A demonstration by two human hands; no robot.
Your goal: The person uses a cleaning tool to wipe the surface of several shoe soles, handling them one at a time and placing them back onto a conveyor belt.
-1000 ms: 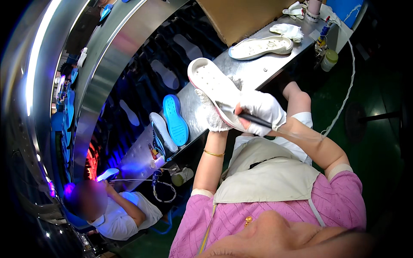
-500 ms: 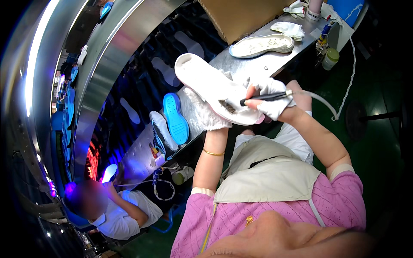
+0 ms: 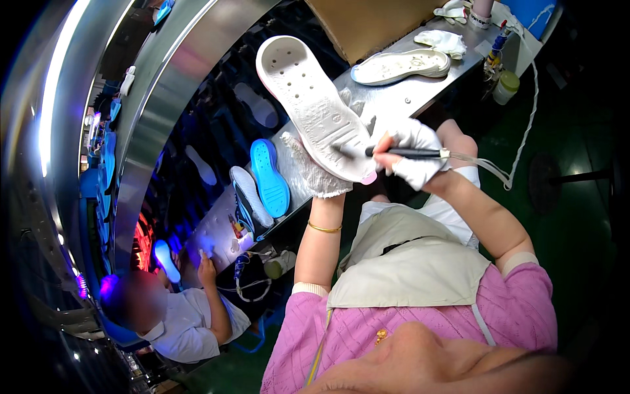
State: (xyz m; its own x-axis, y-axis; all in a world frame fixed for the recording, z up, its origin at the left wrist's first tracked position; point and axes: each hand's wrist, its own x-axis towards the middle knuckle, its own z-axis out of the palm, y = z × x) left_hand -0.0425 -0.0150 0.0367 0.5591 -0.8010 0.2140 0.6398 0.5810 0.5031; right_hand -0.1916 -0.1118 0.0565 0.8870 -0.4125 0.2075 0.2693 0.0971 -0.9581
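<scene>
My left hand (image 3: 314, 174), in a white knit glove, holds up a white shoe sole (image 3: 314, 111) from beneath. The sole tilts above the bench with its holed, ridged inner face showing; a pink tab sits at its near end. In my right hand (image 3: 415, 141), gloved with bare fingertips, is a black-handled brush (image 3: 410, 153) with a thin tube (image 3: 476, 161) trailing from it. The brush's bristles are blurred over the near part of the sole. On the bench behind lies another white shoe sole (image 3: 400, 67).
Left on the metal bench (image 3: 377, 102) are a blue sole (image 3: 269, 177) and a grey-and-dark shoe (image 3: 251, 197). A cardboard box (image 3: 367, 26), crumpled white gloves (image 3: 443, 43) and a lidded jar (image 3: 505, 87) are at the far right. A co-worker (image 3: 190, 318) sits at lower left beside the conveyor (image 3: 157, 98).
The white sole has tipped so its inner face shows more, its far end rising up and left. The brush has shifted slightly right. The co-worker's hand has moved onto the bench.
</scene>
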